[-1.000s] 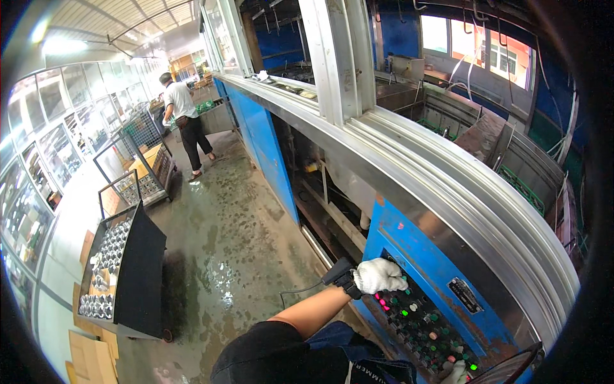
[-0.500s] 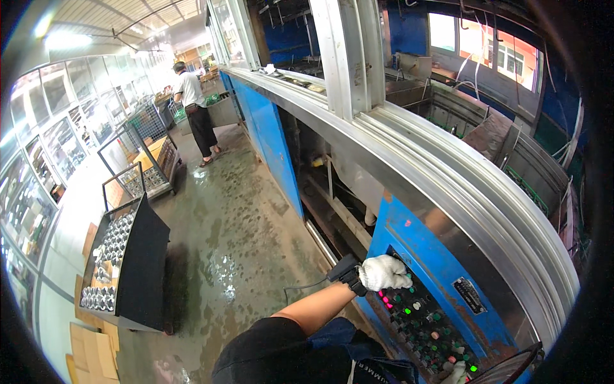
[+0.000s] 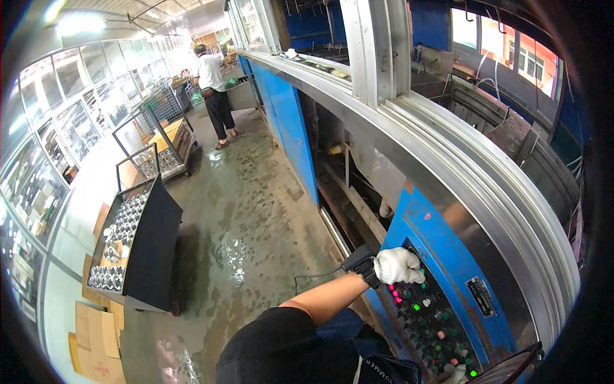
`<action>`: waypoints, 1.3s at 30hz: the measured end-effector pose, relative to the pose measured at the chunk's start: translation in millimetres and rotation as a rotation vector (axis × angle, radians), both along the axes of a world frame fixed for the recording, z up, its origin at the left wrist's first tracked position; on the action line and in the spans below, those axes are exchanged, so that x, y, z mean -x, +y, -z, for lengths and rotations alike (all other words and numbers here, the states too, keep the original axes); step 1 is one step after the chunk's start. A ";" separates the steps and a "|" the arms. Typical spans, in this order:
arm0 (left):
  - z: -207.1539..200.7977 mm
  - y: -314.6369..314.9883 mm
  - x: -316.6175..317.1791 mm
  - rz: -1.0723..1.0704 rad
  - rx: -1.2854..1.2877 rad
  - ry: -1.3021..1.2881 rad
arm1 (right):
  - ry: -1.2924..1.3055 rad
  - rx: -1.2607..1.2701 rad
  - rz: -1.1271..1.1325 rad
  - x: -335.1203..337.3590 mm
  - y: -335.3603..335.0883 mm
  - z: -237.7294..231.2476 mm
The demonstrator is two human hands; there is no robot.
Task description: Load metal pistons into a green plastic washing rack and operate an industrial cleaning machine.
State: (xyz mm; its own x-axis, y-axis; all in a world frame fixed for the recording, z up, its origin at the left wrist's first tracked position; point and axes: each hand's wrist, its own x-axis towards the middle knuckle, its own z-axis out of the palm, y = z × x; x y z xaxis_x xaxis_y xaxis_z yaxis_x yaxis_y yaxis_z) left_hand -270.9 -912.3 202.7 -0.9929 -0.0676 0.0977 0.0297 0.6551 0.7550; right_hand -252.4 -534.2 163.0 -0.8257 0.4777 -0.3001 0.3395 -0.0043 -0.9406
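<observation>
My left hand (image 3: 398,266), in a white knit glove with a black strapped device (image 3: 362,262) on the wrist, is at the upper end of a dark control panel (image 3: 427,326). Its fingers are bunched together over the switches there; whatever lies under them is hidden. Green, red and pale buttons and knobs cover the panel, and several of them glow pink or green. At the panel's near end, low in the picture, part of my gloved right hand (image 3: 455,374) shows beside the buttons, its fingers mostly out of sight.
Blue machine housing (image 3: 281,121) with a metal rail ledge (image 3: 486,173) runs along the right. On the left stand a black cart (image 3: 150,246) of metal parts and a mesh-sided trolley (image 3: 167,150). Farther back a person (image 3: 212,89) stands on the wet floor (image 3: 249,192). Cardboard (image 3: 96,333) leans nearby.
The whole view has shifted slightly, so things appear farther right. My left hand stays at the upper end of the panel, and my right hand stays near its lower end.
</observation>
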 end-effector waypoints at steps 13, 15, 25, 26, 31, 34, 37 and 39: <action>11.4 -0.9 2.3 0.016 -0.037 0.117 | -0.046 -0.257 -0.048 3.3 16.2 23.5; 10.2 -3.2 2.9 0.033 0.019 0.090 | -0.052 -0.253 -0.047 4.5 16.1 24.2; 2.4 -3.8 2.8 0.043 0.020 -0.011 | -0.002 0.017 -0.025 5.6 14.8 24.5; 2.4 -4.8 2.2 0.069 0.026 0.019 | -0.001 0.018 -0.022 5.3 15.2 23.8; 9.1 -4.4 3.2 0.100 0.046 0.078 | -0.048 -0.124 -0.030 4.0 17.1 20.0; 8.3 -2.4 0.7 0.067 -0.018 0.136 | -0.052 -0.182 -0.006 2.6 16.8 21.4; 14.2 -4.7 2.0 0.055 0.031 0.121 | -0.003 -0.118 -0.009 -1.0 9.0 13.3; 15.7 -6.7 -0.6 0.065 0.021 0.196 | -0.040 -0.095 0.007 -1.9 7.7 13.3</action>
State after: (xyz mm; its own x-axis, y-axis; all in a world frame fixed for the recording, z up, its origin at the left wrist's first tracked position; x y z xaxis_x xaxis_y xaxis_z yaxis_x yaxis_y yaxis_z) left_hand -270.3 -918.9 187.0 -0.9569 0.0001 0.2903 0.2175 0.6625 0.7168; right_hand -250.6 -526.5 149.7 -0.8105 0.5111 -0.2860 0.3772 0.0820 -0.9225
